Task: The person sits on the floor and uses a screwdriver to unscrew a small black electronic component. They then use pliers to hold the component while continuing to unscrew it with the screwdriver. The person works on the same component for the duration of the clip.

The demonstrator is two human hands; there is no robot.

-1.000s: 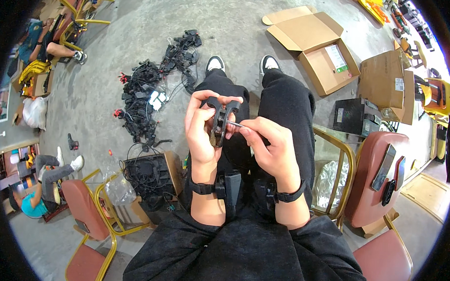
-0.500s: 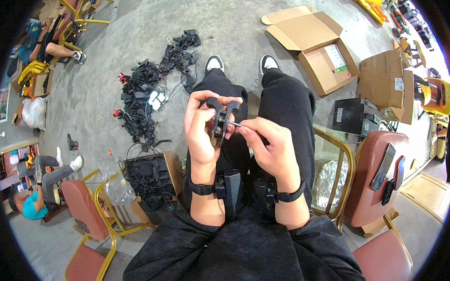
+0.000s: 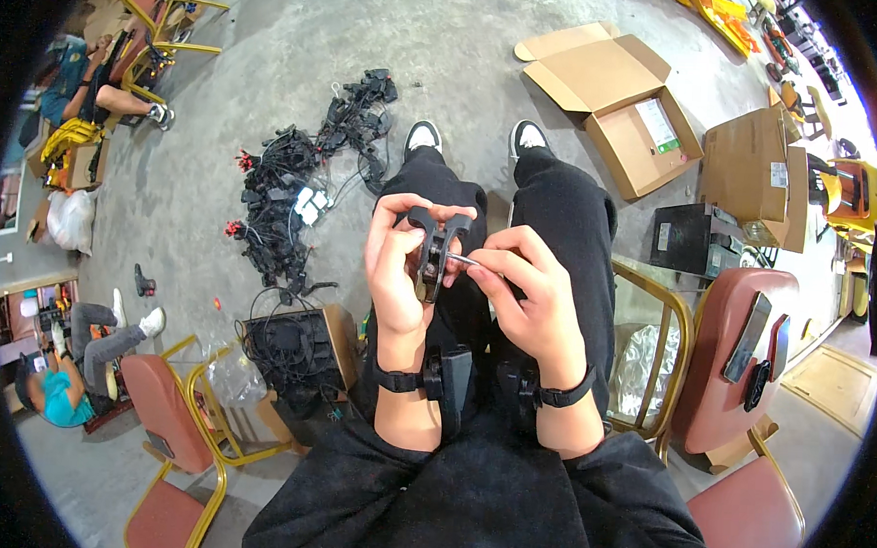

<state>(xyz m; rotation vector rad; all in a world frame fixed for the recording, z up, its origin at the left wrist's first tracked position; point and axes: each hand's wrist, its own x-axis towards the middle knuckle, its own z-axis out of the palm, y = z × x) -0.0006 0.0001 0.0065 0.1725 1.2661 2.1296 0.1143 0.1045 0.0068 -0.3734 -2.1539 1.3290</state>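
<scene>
Above my lap, my left hand [image 3: 396,287] is wrapped around a black two-pronged part [image 3: 448,241]. Its curved prongs point up and away from me, and some metal shows in its lower end. My right hand [image 3: 539,297] pinches a thin metal rod-like tool [image 3: 462,259], perhaps a hex key or a driver shaft. The tool's tip meets the right side of the part; the exact spot of contact is too small to make out. Fingers hide the tool's other end. Black straps with dark devices circle both my wrists.
Tangled black cables and modules [image 3: 277,191] lie on the floor ahead to the left. An opened cardboard box [image 3: 646,136] and a black case [image 3: 686,239] stand to the right. Phones [image 3: 748,338] rest on a brown chair [image 3: 710,380]. Two people sit at far left.
My right fingers have shifted their grip, with the upper fingers more bent over the tool. The part stays in my left hand, and the whole view has moved slightly.
</scene>
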